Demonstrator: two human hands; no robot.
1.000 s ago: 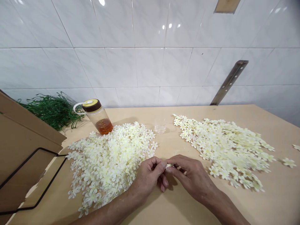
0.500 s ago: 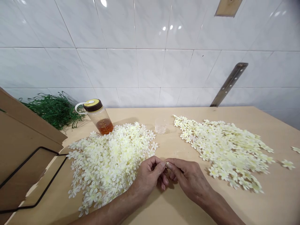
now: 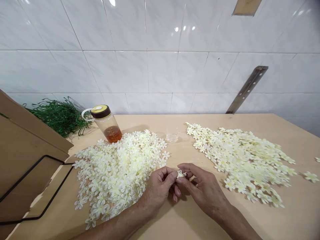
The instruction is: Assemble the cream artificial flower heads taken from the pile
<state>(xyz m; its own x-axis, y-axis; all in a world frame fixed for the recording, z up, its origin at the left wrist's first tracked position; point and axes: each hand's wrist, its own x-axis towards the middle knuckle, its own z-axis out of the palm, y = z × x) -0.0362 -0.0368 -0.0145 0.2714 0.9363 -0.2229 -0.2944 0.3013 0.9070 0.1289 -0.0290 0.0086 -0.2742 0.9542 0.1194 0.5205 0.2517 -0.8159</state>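
Between my two hands, over the front middle of the table, is a small cream artificial flower (image 3: 180, 174), its petals bunched upward. My left hand (image 3: 162, 185) pinches it between thumb and forefinger, the other fingers curled below. From the other side, my right hand (image 3: 202, 186) has its thumb against the flower's lower edge and its forefinger bent round above it. A thick heap of loose artificial flowers (image 3: 120, 170) lies beside my left hand. Past my right hand spreads a flatter pile of flowers (image 3: 245, 160). Whatever is under the held flower is hidden by my fingers.
A bottle of amber liquid (image 3: 110, 125) stands behind the left heap. Near the back middle is a small clear cup (image 3: 172, 135). Green plastic stems (image 3: 60, 116), a cardboard box (image 3: 27, 146) and a black wire frame (image 3: 53, 190) occupy the left. A metal bracket (image 3: 247, 90) leans by the tiled wall.
My right forefinger has lifted and spread from its pinch, so the flower now shows between the hands. My left hand keeps its grip. The view has shifted slightly.
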